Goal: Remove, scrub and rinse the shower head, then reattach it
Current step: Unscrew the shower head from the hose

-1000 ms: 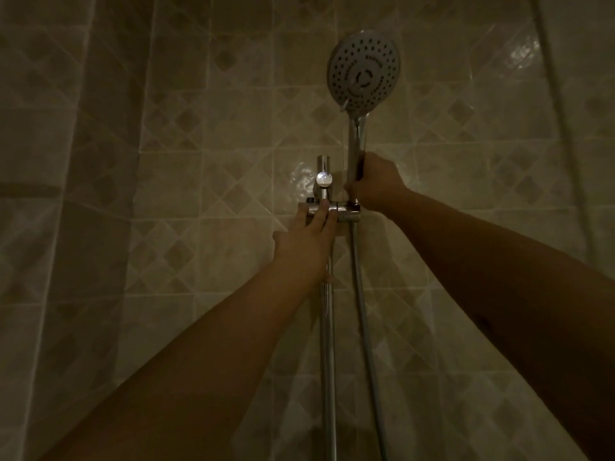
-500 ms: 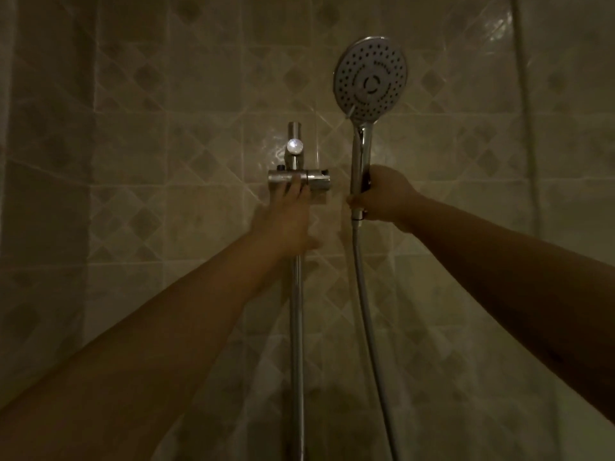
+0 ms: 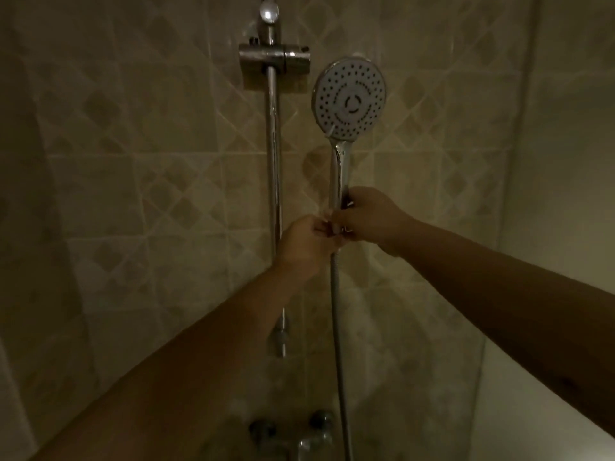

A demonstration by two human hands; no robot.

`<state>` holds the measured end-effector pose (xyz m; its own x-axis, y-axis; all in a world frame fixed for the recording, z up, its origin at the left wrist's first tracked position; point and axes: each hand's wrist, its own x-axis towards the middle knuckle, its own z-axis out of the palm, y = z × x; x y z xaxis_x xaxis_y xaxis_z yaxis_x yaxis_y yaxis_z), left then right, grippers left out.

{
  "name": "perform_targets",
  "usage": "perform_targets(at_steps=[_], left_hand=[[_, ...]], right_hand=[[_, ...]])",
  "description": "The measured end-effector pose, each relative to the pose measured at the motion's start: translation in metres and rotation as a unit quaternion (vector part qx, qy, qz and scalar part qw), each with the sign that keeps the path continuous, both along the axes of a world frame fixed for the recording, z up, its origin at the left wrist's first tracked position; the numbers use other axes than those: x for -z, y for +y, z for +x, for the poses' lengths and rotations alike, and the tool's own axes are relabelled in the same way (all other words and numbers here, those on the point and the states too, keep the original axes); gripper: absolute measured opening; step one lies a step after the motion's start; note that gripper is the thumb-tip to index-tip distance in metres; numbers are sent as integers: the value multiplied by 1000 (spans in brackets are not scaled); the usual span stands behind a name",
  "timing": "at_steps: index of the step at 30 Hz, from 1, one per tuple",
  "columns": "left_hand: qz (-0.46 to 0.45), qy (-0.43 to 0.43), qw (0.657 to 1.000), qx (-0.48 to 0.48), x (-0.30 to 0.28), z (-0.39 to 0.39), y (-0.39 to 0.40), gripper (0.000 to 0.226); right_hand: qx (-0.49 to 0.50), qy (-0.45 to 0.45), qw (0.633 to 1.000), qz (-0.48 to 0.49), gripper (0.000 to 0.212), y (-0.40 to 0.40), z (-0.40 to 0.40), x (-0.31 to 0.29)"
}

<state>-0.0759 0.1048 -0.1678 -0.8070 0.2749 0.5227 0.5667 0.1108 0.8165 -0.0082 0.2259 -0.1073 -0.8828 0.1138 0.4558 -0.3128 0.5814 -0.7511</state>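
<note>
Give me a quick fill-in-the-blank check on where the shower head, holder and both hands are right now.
1. The right hand holds the shower head by its ____.
2. The spray face points toward the ____.
3. The holder on the rail is ____.
4. The left hand pinches where the ____ joins the handle.

Missing words: handle; camera; empty; hose
</note>
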Motion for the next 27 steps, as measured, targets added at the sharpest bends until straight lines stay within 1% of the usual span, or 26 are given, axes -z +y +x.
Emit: perform_targets(at_steps=[3,5,7,9,11,13,15,17,19,23,26,27], left_hand=[[-19,-22,999,-19,32,3,1,22],[-11,-24,999,-26,48,5,2,22],[-40,13,998,-47,59,8,1,21],[-65,50,995,-60,66,16,-2,20],[-58,53,995,-56,70,18,-6,18],[-32,34,999,-22,72,19,-12,12],[3,12,999,33,75,21,-17,11],[34,-4,996,84,79,25,-20,17],[59,-23,991,116,83,27,-23,19],[61,-59,984,155,87,29,-31,23],[55,-76,977,194,92,27,-37,12],[59,-89,971,214,93,26,-40,13]], right_hand=[[0,-21,1000,13,21,1,5,25],[4,-34,999,26,25,1,6,35],[27,-25,999,33,33,-2,8,41],[71,6,997,33,42,-6,9,45],[81,25,996,20,44,-9,11,47],[69,20,997,18,41,-10,13,50],[53,10,998,26,33,-12,14,51],[38,3,998,44,27,-14,14,50],[24,-9,998,50,26,-16,14,48],[-10,-41,999,28,29,-20,17,47],[-57,-64,996,19,30,-20,21,46],[-80,-74,994,11,29,-19,23,45]])
